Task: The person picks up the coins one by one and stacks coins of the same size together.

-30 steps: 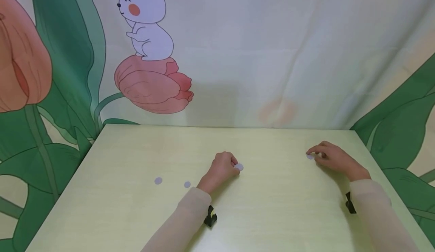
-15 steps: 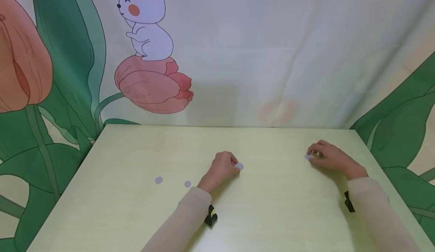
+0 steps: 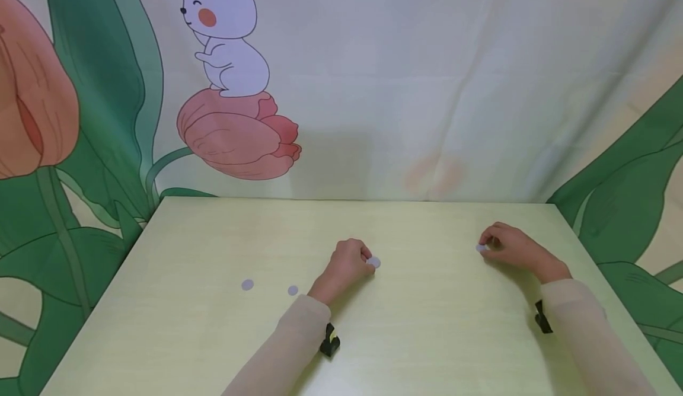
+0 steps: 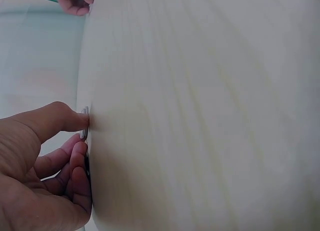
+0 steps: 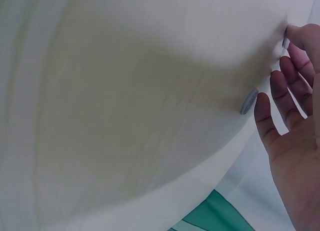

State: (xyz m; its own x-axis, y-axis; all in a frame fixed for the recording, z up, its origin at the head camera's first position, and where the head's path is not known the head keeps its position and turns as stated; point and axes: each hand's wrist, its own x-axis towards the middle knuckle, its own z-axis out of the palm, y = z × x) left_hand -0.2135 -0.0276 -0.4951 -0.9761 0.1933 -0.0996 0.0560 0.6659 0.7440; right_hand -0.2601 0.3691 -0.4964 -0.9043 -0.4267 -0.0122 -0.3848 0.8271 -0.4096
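Backdrop (image 3: 363, 58): from where I stand, a pale cloth, softly creased toward the right
Rabbit (image 3: 237, 67): white with a blushing cheek, printed facing left atop a sideways pink tulip (image 3: 235, 138)
Orange tulip (image 3: 45, 99): large, printed at the far left
Leaves (image 3: 98, 46): broad, green, on both sides
Table (image 3: 437, 325): pale yellow, faintly grained, its far edge along the cloth
Light: soft, leaving a mild sheen on the table and a faint shadow low on the cloth
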